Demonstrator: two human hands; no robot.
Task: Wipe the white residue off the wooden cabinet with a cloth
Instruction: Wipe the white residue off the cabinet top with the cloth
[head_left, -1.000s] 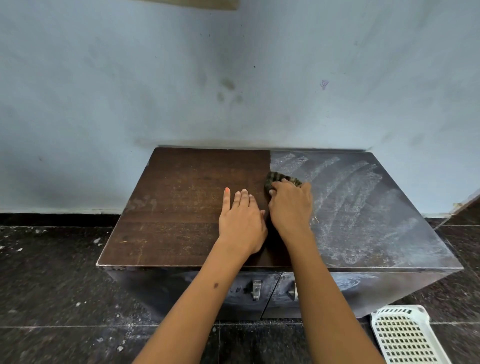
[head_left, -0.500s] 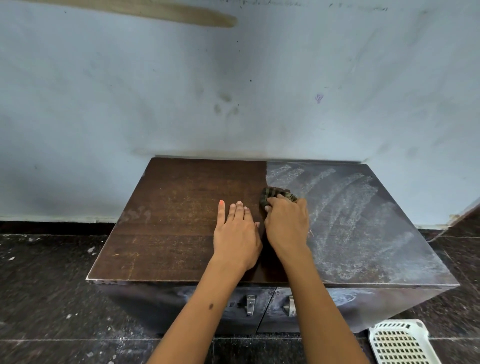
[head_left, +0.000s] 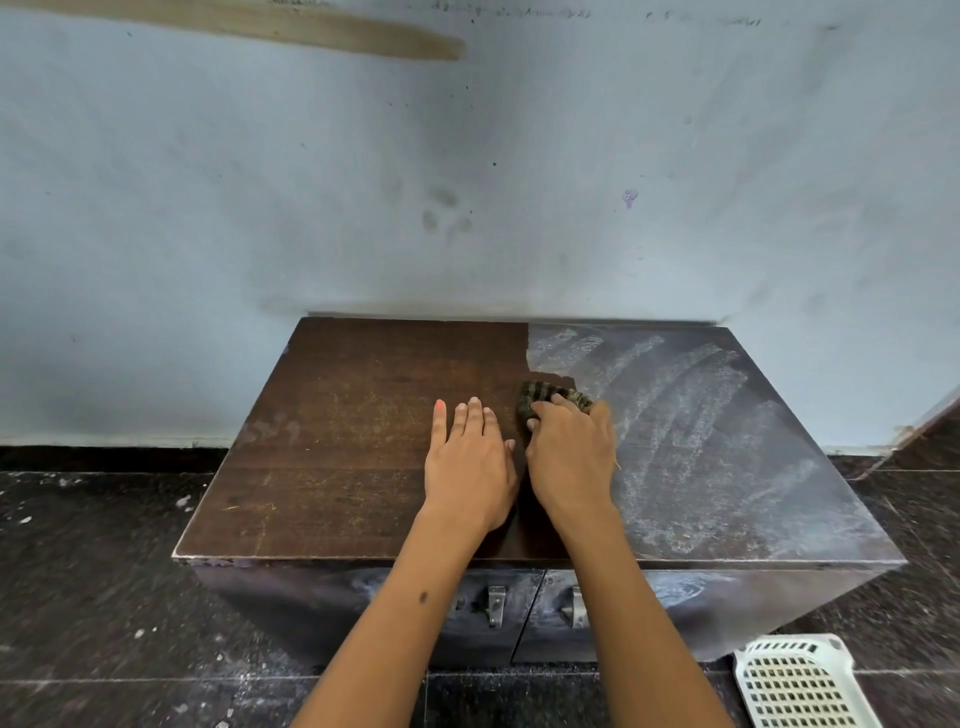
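A cabinet (head_left: 332, 467) is set against a wall (head_left: 260, 182), its two door handles (head_left: 496, 605) placed side by side on the front. The left hand (head_left: 467, 467) is laid flat on the cabinet top near its middle, just beside the right hand (head_left: 571, 462), by which a cloth (head_left: 537, 397) is held against the top. Residue (head_left: 701, 441) is spread across the top's right half. A perforated basket (head_left: 800, 686) is seen on the floor (head_left: 93, 597) before the cabinet's right corner.
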